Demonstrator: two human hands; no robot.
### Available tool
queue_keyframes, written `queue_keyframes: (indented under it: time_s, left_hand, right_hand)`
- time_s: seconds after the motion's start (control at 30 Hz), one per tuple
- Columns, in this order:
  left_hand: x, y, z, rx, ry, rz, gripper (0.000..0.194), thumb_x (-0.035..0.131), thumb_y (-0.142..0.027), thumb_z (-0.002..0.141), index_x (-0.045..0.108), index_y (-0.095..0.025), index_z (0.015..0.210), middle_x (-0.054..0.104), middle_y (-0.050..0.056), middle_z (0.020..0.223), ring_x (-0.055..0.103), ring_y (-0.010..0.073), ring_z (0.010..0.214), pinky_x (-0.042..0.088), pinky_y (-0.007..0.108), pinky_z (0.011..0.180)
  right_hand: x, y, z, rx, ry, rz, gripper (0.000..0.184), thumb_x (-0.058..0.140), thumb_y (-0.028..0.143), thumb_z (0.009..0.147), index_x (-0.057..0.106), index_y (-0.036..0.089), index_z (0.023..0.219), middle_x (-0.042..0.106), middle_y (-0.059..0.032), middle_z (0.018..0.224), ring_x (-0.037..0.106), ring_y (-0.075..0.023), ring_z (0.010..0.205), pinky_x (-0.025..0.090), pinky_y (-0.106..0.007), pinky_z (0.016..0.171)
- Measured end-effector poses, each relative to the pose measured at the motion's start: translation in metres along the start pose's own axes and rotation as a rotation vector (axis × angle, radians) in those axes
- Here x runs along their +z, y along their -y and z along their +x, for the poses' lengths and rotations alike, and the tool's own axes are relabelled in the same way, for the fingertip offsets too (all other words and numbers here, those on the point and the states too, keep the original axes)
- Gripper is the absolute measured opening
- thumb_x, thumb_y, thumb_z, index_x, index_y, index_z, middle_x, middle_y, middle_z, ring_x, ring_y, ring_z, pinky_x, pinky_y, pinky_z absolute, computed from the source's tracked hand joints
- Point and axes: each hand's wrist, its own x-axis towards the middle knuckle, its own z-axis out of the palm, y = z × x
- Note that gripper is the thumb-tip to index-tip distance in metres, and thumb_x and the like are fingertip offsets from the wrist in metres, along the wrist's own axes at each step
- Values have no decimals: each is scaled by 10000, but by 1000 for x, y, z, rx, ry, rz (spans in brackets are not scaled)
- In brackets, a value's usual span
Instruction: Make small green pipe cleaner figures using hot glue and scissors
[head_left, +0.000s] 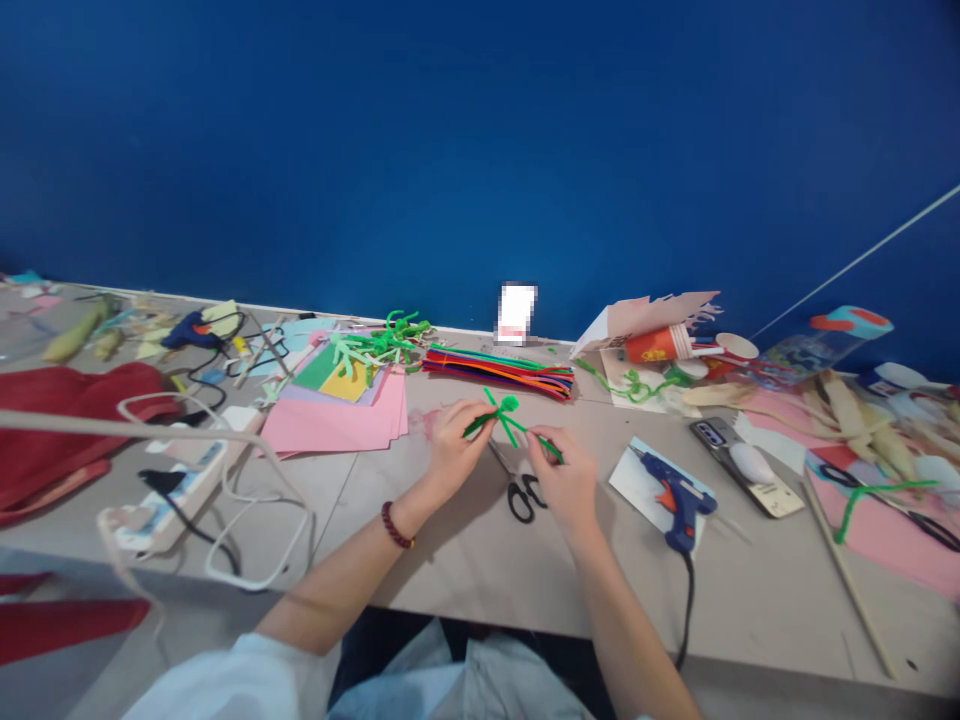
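pale laminate tabletop (442, 590) against a deep blue wall (480, 140), crowded with craft supplies. green pipe-cleaner figure (504, 420) pinched between the left hand (454, 445) and right hand (559, 480), fingertips pressed on its stems, just above black-handled scissors (523, 497). farther back, a red paper cup (652, 345) lying on its side, contents hidden, right of a bundle of multicoloured pipe cleaners (499, 372).

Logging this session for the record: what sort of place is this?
Probably a craft workspace: a hot glue gun, a bundle of coloured pipe cleaners and stacked pink paper.
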Motion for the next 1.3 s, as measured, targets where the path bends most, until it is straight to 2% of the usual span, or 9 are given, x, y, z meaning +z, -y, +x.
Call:
queue_keyframes:
  time_s: [0.2, 0.4, 0.63, 0.77, 0.93, 1.0, 1.17, 1.27, 1.3]
  left_hand:
    - [0, 1, -1, -19, -16, 12, 150, 567, -220, 809, 667, -211, 921, 607, 60, 914, 602, 153, 860, 483, 287, 799]
    - [0, 7, -2, 24, 3, 22, 179, 544, -203, 821, 681, -217, 935, 669, 62, 912, 624, 158, 856, 491, 300, 802]
    - [2, 6, -4, -10, -20, 29, 165, 573, -197, 782, 692, -212, 895, 700, 65, 877, 634, 175, 840, 492, 335, 814]
    - [4, 2, -3, -188, -36, -119, 125, 601, -223, 755, 696, -200, 833, 696, 63, 841, 632, 169, 787, 496, 315, 755]
    - [8, 1, 2, -632, -61, -582, 180, 709, -265, 634, 674, -156, 774, 683, 43, 714, 624, 144, 649, 503, 287, 660]
    - [9, 0, 4, -754, -68, -722, 212, 740, -256, 578, 667, -149, 745, 657, 20, 633, 605, 128, 595, 496, 272, 634]
    - [8, 2, 7, -922, -4, -896, 202, 757, -281, 539, 625, -146, 611, 606, 7, 569, 567, 113, 547, 489, 262, 598]
    - [7, 3, 7, -941, 137, -913, 220, 758, -309, 563, 611, -146, 574, 586, 20, 545, 556, 121, 529, 489, 278, 577]
    - [7, 3, 7, -914, 152, -894, 222, 757, -315, 571, 617, -142, 579, 587, 27, 543, 556, 127, 527, 488, 284, 567]
  right_hand:
    - [0, 2, 0, 19, -7, 33, 180, 512, 304, 832, 646, 186, 813, 631, -36, 743, 541, -141, 616, 447, -259, 576]
    - [0, 2, 0, 47, 9, 67, 173, 521, 303, 830, 647, 185, 819, 632, -33, 755, 552, -142, 643, 450, -251, 580]
    - [2, 1, -1, 69, 22, 92, 167, 526, 299, 825, 647, 185, 822, 654, -55, 804, 592, -164, 728, 460, -258, 602]
    - [2, 4, -2, 100, 39, 114, 168, 519, 300, 826, 639, 185, 804, 639, -43, 768, 578, -158, 697, 453, -261, 608]
    - [5, 7, -4, 115, 100, 147, 180, 517, 317, 827, 634, 192, 770, 618, -28, 719, 559, -150, 660, 444, -258, 611]
    - [7, 6, -4, 121, 119, 167, 195, 508, 322, 830, 636, 190, 764, 616, -29, 710, 559, -151, 659, 446, -262, 620]
    - [12, -2, -4, 177, 136, 219, 195, 539, 332, 798, 643, 178, 737, 633, -37, 712, 581, -161, 684, 454, -268, 631]
    - [14, -6, -4, 241, 131, 283, 188, 561, 338, 774, 639, 174, 728, 647, -41, 719, 588, -159, 677, 468, -270, 621]
    - [15, -7, -4, 268, 127, 314, 188, 568, 346, 767, 638, 174, 734, 651, -42, 718, 588, -156, 663, 473, -268, 606]
